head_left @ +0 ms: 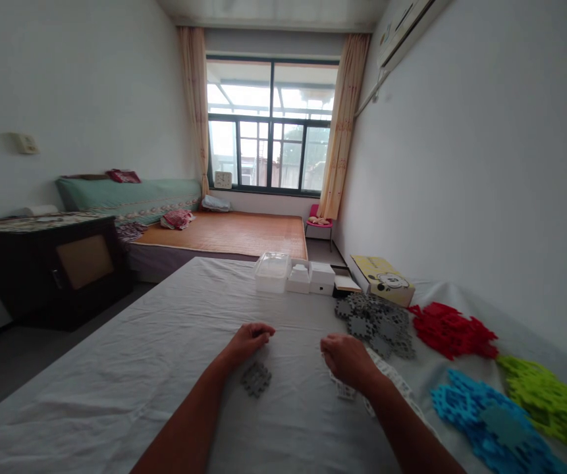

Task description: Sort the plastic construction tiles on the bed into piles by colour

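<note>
My left hand [252,341] is held over the white cloth with its fingers curled together, and no piece shows in it. Just below it lies a single grey interlocking piece [256,379], flat with a notched edge. My right hand [346,356] is closed, fingers bent downward, above white lattice pieces [346,390]. The hand and forearm partly cover these white pieces, and whether the fingers grip one is hidden. Beyond the right hand a pile of grey interlocking pieces [379,322] spreads out.
Red pieces [454,329], blue pieces [498,418] and lime green pieces [547,398] lie in heaps to the right. At the table's far edge stand a clear plastic box [272,273], small white boxes [321,278] and a yellow carton [382,280]. A bed [234,232] is beyond.
</note>
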Demonstrator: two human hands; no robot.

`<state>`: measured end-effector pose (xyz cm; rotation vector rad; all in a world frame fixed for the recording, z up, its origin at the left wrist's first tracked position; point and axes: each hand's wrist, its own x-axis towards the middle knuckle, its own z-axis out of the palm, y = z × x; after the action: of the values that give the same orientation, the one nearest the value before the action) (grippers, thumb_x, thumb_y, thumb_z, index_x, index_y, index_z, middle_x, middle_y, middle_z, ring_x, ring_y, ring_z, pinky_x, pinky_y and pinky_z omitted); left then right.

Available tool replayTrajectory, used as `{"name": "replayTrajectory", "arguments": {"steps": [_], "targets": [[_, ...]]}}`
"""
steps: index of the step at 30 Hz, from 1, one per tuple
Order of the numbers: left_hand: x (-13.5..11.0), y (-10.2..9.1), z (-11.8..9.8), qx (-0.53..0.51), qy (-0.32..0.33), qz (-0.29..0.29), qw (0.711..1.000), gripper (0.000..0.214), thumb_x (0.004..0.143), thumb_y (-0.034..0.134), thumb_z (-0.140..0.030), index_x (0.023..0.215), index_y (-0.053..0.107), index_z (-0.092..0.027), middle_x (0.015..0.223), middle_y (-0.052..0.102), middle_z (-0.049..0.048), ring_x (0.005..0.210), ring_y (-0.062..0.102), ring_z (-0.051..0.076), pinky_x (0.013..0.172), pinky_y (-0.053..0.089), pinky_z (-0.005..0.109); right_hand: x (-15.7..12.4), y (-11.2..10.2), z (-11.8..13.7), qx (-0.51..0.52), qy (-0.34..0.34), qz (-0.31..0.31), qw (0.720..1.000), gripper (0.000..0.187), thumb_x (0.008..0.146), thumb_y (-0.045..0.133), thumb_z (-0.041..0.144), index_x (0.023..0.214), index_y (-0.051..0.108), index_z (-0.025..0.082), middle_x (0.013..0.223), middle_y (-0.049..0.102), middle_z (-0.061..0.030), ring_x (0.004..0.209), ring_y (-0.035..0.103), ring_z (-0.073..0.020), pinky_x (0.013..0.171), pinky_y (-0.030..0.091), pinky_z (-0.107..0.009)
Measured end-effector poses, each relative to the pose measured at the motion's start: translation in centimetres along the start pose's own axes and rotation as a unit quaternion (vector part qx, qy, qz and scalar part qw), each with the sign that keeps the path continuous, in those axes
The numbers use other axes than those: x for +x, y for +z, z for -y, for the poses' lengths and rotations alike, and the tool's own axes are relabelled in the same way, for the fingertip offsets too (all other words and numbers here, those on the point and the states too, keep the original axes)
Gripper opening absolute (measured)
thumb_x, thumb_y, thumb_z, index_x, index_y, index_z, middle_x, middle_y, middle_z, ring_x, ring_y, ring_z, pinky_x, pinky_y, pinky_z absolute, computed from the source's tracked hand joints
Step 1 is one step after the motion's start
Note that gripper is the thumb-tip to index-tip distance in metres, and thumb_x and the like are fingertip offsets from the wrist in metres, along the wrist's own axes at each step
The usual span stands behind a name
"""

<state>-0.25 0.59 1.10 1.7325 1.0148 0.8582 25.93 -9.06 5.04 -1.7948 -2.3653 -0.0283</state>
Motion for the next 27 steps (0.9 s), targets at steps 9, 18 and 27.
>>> {"name": "replayTrajectory", "arguments": {"steps": [9,18,27], "targets": [[0.5,-0.2,1.0,0.006,0.003,-0.002,1.000,0.036,0.070,0.058,-0.037,0.093,0.068,-0.011,0.070,0.063,0.0033,0.055,0.049,0.011,0.055,0.039,0.024,0.2,0.5,5.0,0.148,-0.113,-0.082,0.979,0.032,0.088,0.041,0.025,0.118,0.054,0.026,0.114,0.058,-0.0051,0.107,0.050,-0.0183,0.091,0.038,-0.031],[0.8,-0.3,1.7,0.029,0.018,0.005,0.999,0.036,0.072,0.055,-0.037,0.096,0.068,-0.012,0.075,0.065,0.0038,0.057,0.052,0.011,0.056,0.041,0.023,0.1,3.3,9.5,0.140,-0.242,0.016,0.960,0.039,0.082,0.054,0.040,0.119,0.049,0.029,0.126,0.052,-0.0003,0.115,0.042,-0.0198,0.098,0.031,-0.034],[0.4,-0.4,0.6,0.043,0.005,0.014,0.999,0.037,0.071,0.056,-0.036,0.095,0.067,-0.011,0.071,0.064,0.0028,0.057,0.050,0.011,0.056,0.041,0.023,0.1,3.5,8.5,0.255,-0.196,-0.021,0.947,0.029,0.065,0.068,0.022,0.092,0.058,0.022,0.106,0.060,-0.0015,0.098,0.049,-0.0187,0.087,0.040,-0.029]]}}
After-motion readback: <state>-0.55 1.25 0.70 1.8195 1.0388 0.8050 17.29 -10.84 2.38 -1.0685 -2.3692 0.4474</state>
